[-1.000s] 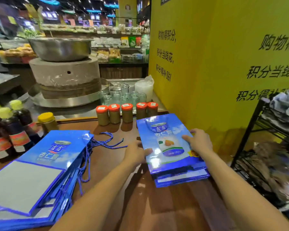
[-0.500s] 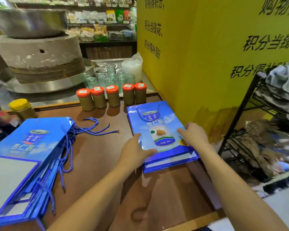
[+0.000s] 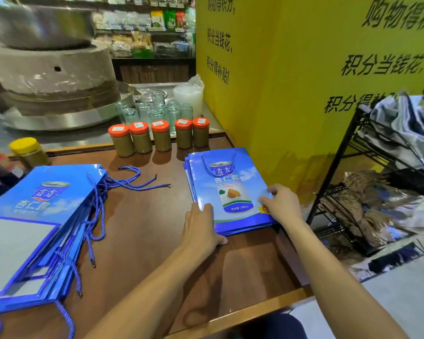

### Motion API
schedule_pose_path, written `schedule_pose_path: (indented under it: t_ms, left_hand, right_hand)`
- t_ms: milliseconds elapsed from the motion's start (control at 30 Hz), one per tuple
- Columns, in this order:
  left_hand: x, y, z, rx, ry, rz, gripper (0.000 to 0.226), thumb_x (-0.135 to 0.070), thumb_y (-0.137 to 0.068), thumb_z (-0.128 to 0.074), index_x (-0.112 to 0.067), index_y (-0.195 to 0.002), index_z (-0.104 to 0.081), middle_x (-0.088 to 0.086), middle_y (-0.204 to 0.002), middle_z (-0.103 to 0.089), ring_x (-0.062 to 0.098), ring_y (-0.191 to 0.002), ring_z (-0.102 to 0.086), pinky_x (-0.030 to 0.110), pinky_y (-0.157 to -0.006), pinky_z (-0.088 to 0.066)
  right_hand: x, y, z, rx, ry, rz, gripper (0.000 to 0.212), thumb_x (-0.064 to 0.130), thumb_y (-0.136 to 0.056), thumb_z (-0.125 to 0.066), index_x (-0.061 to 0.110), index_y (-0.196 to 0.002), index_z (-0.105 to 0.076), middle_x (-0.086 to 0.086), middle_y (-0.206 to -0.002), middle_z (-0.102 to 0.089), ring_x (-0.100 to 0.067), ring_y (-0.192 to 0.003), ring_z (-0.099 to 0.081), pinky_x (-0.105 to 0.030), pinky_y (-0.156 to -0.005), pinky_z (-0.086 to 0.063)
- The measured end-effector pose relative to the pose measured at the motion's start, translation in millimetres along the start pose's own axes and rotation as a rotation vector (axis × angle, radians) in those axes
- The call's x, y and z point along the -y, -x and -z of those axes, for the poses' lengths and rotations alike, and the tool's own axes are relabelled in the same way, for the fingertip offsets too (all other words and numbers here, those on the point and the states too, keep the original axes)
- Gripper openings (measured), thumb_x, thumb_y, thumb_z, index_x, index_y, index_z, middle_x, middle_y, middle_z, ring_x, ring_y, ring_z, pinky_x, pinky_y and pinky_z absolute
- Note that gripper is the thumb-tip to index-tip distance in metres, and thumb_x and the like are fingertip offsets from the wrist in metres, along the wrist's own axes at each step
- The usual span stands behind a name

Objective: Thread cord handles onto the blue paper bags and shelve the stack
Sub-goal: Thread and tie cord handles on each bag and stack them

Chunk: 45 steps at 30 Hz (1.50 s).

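Note:
A flat stack of blue paper bags point(image 3: 230, 182) lies at the right of the brown table point(image 3: 145, 241), its top bag threaded with a blue cord handle. My left hand point(image 3: 201, 228) grips the stack's near left corner, fingers on top and thumb at the near edge. My right hand point(image 3: 283, 204) holds the near right corner with bent fingers on the top bag. A second, larger stack of blue bags point(image 3: 34, 216) lies at the left, with cord handles hanging over its side. Loose blue cords point(image 3: 137, 181) trail on the table between the stacks.
Several orange-lidded jars point(image 3: 160, 137) line the table's far edge, with a yellow-lidded jar point(image 3: 30, 151) to the left and glass jars point(image 3: 154, 111) behind. A stone mill point(image 3: 54, 77) stands beyond. A yellow wall point(image 3: 291, 81) and a black wire rack point(image 3: 340, 182) flank the right.
The view has dropped and moved closer to the table. Both hands stay on the right stack; my left hand has settled lower, at the near left corner.

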<state>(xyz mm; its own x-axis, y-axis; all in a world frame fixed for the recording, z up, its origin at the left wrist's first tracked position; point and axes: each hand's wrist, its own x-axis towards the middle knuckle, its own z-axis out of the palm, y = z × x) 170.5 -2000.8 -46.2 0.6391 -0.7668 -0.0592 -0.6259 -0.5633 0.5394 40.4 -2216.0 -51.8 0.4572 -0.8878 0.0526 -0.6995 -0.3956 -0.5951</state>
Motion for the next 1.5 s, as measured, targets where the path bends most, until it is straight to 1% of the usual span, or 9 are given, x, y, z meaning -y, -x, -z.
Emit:
schedule_pose_path:
  t_ms: [333, 500, 633, 767, 933, 1033, 1233, 1333, 1500]
  left_hand:
    - [-3.6, 1.2, -5.0, -0.014, -0.061, 0.004, 0.074, -0.045, -0.081, -0.084, -0.021, -0.135, -0.039, 0.011, -0.140, -0.043, 0.025, -0.131, -0.043, 0.036, -0.097, -0.051]
    - [-5.5, 1.7, -3.3, -0.043, 0.006, -0.039, 0.097, -0.072, -0.083, -0.064, -0.022, -0.156, -0.023, 0.010, -0.171, -0.003, 0.029, -0.158, -0.009, 0.043, -0.121, -0.034]
    - [8.1, 12.5, 12.6, -0.092, 0.075, -0.085, 0.070, -0.055, -0.095, -0.058, -0.025, -0.152, -0.033, 0.003, -0.163, -0.029, 0.020, -0.144, -0.038, 0.038, -0.108, -0.047]
    - [55.7, 28.1, 61.2, -0.203, 0.040, -0.025, 0.046, -0.046, -0.099, -0.056, -0.025, -0.140, -0.054, -0.006, -0.142, -0.057, 0.016, -0.130, -0.053, 0.035, -0.101, -0.046]
    - [139.3, 55.2, 134.8, -0.345, 0.517, 0.135, 0.028, -0.038, -0.099, -0.064, -0.027, -0.124, -0.066, -0.009, -0.117, -0.069, 0.008, -0.109, -0.065, 0.019, -0.082, -0.046]
    - [187.8, 75.4, 168.7, -0.460, 0.637, 0.158, 0.025, -0.030, -0.099, -0.066, -0.024, -0.124, -0.067, -0.007, -0.115, -0.072, 0.007, -0.108, -0.067, 0.023, -0.091, -0.050]
    - [261.9, 104.3, 207.2, -0.482, 0.577, 0.231, 0.024, -0.039, -0.099, -0.066, -0.029, -0.121, -0.067, -0.010, -0.121, -0.071, 0.013, -0.114, -0.067, 0.040, -0.094, -0.054]
    - [289.2, 110.0, 230.1, -0.537, 0.508, 0.295, 0.034, -0.039, -0.099, -0.065, -0.022, -0.128, -0.063, 0.000, -0.122, -0.069, 0.019, -0.114, -0.065, 0.037, -0.094, -0.048]
    - [343.8, 113.1, 259.6, -0.527, 0.027, 0.492, 0.046, -0.040, -0.097, -0.063, -0.016, -0.135, -0.057, 0.013, -0.133, -0.064, 0.038, -0.122, -0.058, 0.047, -0.101, -0.047]
  right_hand:
    - [-7.4, 6.3, -17.8, -0.078, 0.223, 0.185, 0.036, 0.040, -0.102, -0.060, 0.019, -0.129, -0.070, -0.006, -0.135, -0.064, -0.033, -0.117, -0.051, -0.043, -0.095, -0.043]
    - [3.7, 12.6, -16.3, -0.202, 0.311, 0.251, 0.037, 0.036, -0.105, -0.054, 0.015, -0.132, -0.068, -0.011, -0.142, -0.062, -0.036, -0.127, -0.055, -0.047, -0.100, -0.045]
    - [23.4, 34.4, -17.5, -0.276, 0.214, 0.345, 0.029, 0.030, -0.104, -0.057, 0.011, -0.121, -0.071, -0.009, -0.125, -0.069, -0.034, -0.115, -0.060, -0.046, -0.092, -0.049]
    - [67.0, 67.5, -31.4, -0.143, -0.015, 0.328, 0.034, 0.044, -0.104, -0.055, 0.019, -0.123, -0.068, 0.000, -0.124, -0.068, -0.024, -0.118, -0.058, -0.041, -0.090, -0.048]
    - [142.4, 101.2, -66.5, 0.066, -0.313, 0.258, 0.045, 0.048, -0.102, -0.058, 0.019, -0.135, -0.061, 0.001, -0.133, -0.066, -0.016, -0.123, -0.059, -0.034, -0.099, -0.049]
    - [191.0, 121.4, -89.9, 0.162, -0.438, 0.247, 0.048, 0.049, -0.099, -0.061, 0.021, -0.138, -0.060, 0.001, -0.133, -0.066, -0.014, -0.123, -0.060, -0.036, -0.104, -0.049]
    - [273.3, 153.0, -137.0, 0.334, -0.446, 0.302, 0.058, 0.057, -0.097, -0.058, 0.022, -0.144, -0.055, 0.002, -0.142, -0.060, -0.016, -0.128, -0.057, -0.038, -0.104, -0.048]
    - [308.3, 168.1, -159.7, 0.406, -0.472, 0.291, 0.055, 0.053, -0.098, -0.060, 0.018, -0.139, -0.056, 0.002, -0.133, -0.062, -0.018, -0.122, -0.059, -0.040, -0.101, -0.050]
    - [346.6, 194.3, -201.5, 0.423, -0.409, 0.289, 0.041, 0.049, -0.097, -0.065, 0.011, -0.112, -0.060, -0.008, -0.107, -0.069, -0.028, -0.102, -0.066, -0.041, -0.089, -0.052]
